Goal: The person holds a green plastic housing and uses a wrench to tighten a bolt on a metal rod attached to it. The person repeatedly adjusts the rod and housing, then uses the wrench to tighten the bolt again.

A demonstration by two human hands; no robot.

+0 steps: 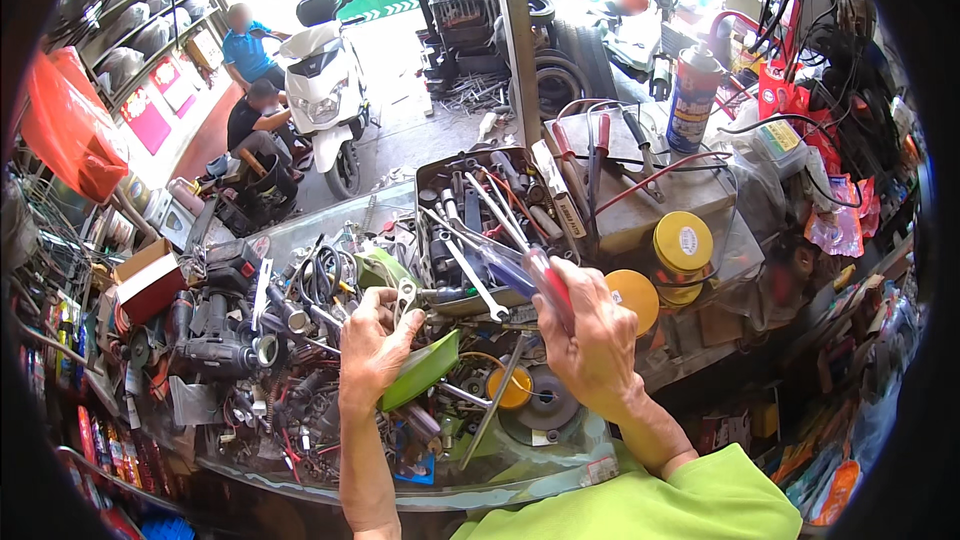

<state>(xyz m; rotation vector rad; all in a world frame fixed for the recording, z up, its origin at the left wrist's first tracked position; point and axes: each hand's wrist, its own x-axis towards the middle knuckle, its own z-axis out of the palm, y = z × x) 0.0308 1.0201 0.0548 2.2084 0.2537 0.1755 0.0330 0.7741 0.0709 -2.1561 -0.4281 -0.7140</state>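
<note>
My left hand (376,348) is closed on a small wrench (405,294), its ring end sticking up past the fingertips. Beside that hand is a bright green plastic piece (424,370); whether the palm touches it I cannot tell. My right hand (592,342) grips a screwdriver with a red, see-through handle (552,292), smeared by motion. A blue handle (508,268) shows right beside it, over a metal tool box (428,178) full of wrenches and sockets. A silver open-ended wrench (474,280) leans across the box's near edge.
Cables, tools and small parts cover the glass-topped counter (360,495). On the right stand yellow-lidded tubs (683,240) and a spray can (694,100). A power tool (215,345) lies left. Beyond, two people (256,55) are beside a white scooter (322,90).
</note>
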